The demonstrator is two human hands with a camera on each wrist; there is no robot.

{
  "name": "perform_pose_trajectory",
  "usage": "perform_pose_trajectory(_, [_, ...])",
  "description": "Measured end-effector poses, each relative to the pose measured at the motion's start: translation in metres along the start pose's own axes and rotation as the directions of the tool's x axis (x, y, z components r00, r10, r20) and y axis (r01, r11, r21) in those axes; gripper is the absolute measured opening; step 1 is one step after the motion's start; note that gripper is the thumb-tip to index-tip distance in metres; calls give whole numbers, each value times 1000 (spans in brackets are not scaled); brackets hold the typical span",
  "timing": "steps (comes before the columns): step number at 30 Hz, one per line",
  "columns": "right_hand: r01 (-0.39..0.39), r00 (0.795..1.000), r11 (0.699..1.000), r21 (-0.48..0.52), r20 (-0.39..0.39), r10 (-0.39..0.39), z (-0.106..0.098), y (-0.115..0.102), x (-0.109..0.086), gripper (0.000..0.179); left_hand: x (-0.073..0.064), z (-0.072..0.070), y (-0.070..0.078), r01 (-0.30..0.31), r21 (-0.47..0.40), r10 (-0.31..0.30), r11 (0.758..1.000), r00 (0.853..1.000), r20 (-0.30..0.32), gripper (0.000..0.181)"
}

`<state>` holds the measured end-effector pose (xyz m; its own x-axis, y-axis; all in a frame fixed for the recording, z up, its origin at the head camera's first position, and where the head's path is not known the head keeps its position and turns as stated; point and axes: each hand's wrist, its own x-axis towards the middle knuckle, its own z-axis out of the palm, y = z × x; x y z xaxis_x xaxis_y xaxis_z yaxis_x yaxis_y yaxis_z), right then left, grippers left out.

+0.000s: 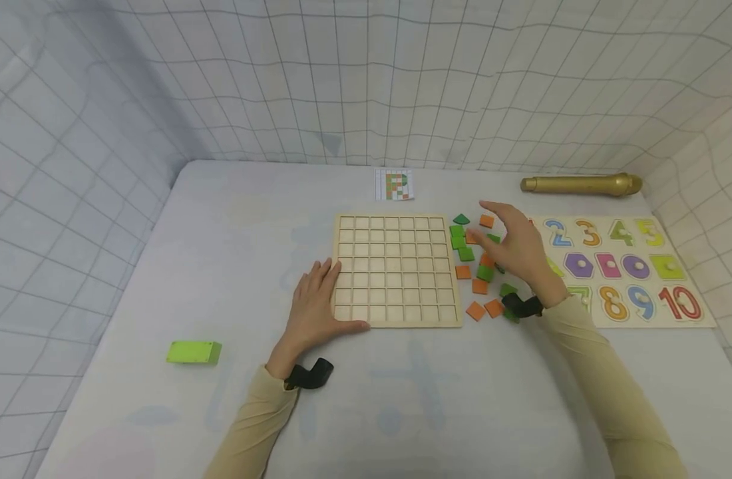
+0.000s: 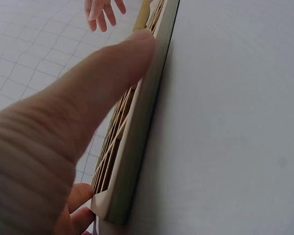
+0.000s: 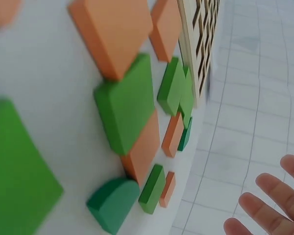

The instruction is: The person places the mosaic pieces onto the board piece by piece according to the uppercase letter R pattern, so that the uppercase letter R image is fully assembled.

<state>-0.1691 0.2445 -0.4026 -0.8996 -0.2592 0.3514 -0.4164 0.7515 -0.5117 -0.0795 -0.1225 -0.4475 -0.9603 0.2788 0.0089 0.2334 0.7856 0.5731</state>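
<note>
A wooden grid board (image 1: 396,269) of square compartments lies flat, all its visible cells bare. My left hand (image 1: 312,306) rests at its near-left corner, fingers spread along the left side. In the left wrist view, the left thumb lies straight against the board's near edge (image 2: 132,161). To the right of the board, orange and green square tiles are scattered, including an orange tile (image 1: 476,311) and a green tile (image 1: 466,254). Dark green rounded pieces (image 3: 113,203) lie among them. My right hand (image 1: 516,246) hovers over these tiles, fingers spread apart and holding nothing.
A small printed pattern card (image 1: 394,184) lies behind the board. At the right is a number and shape puzzle board (image 1: 632,266), partly under the right arm. Behind it lies a gold microphone-like stick (image 1: 581,185). A lime-green block (image 1: 193,352) stands at the left.
</note>
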Motion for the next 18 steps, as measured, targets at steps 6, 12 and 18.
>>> perform_pose_trajectory(6, [-56, 998, 998, -31, -14, 56, -3, 14, 13, 54, -2, 1, -1, -17, 29, 18, 999, 999, -30, 120])
perform_pose_trajectory(12, [-96, 995, 995, -35, -8, 95, -5, 24, 22, 52, -2, 3, -2, -23, 51, 25, 998, 999, -46, 120])
perform_pose_trajectory(18, [-163, 985, 985, -48, 45, 166, -4, 30, 25, 52, -2, 4, -3, -24, 63, 27, 998, 998, -57, 121])
